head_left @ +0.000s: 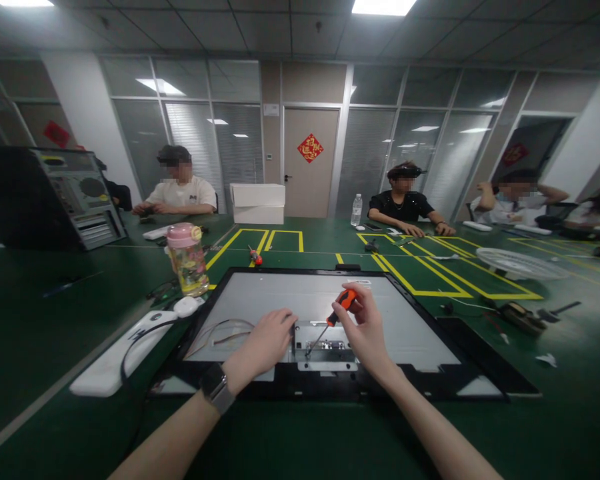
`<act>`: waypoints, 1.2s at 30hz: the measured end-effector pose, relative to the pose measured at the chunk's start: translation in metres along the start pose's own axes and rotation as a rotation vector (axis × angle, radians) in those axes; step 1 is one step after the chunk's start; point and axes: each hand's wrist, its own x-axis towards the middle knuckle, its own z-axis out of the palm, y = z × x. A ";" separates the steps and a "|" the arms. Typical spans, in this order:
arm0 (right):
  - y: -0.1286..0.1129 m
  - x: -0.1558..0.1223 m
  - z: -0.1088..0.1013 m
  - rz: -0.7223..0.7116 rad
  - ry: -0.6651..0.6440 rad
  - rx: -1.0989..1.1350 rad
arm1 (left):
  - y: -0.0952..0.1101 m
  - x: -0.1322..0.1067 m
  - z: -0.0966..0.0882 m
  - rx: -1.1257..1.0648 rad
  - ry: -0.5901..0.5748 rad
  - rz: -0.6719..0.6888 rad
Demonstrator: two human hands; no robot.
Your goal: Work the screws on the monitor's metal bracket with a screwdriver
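Observation:
A flat display panel (395, 320) with a black frame lies back side up on the green table before me. On its near middle sits a metal bracket (325, 366) with a box-like part. My right hand (365, 327) grips a screwdriver (347, 300) with an orange and black handle, tilted so that its tip meets the left part of the bracket. With bent fingers held together, my left hand (267, 340) grips the bracket's left edge; its fingertips are partly hidden. Thin cables (220, 327) run across the panel to the left of that hand.
Left of the panel are a white power strip (123, 353) and a pink-lidded bottle (186, 257). A second screwdriver (255, 257) lies beyond the panel. A computer case (75, 200) stands far left. Several people sit across the table; a black strip (490, 357) lies right.

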 end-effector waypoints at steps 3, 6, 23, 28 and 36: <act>0.000 -0.001 0.001 0.000 -0.010 -0.006 | 0.000 0.000 0.001 0.003 -0.004 0.000; 0.001 -0.002 0.001 -0.006 -0.017 -0.013 | -0.001 0.001 0.003 0.005 0.000 0.002; -0.022 -0.008 -0.004 -0.281 -0.237 -0.117 | -0.003 0.001 0.007 -0.008 0.043 0.018; -0.026 -0.004 -0.003 -0.183 -0.245 -0.087 | -0.003 0.001 0.007 -0.008 0.040 0.019; -0.024 0.000 -0.005 -0.200 -0.094 -0.215 | -0.003 0.001 0.006 -0.003 0.023 0.015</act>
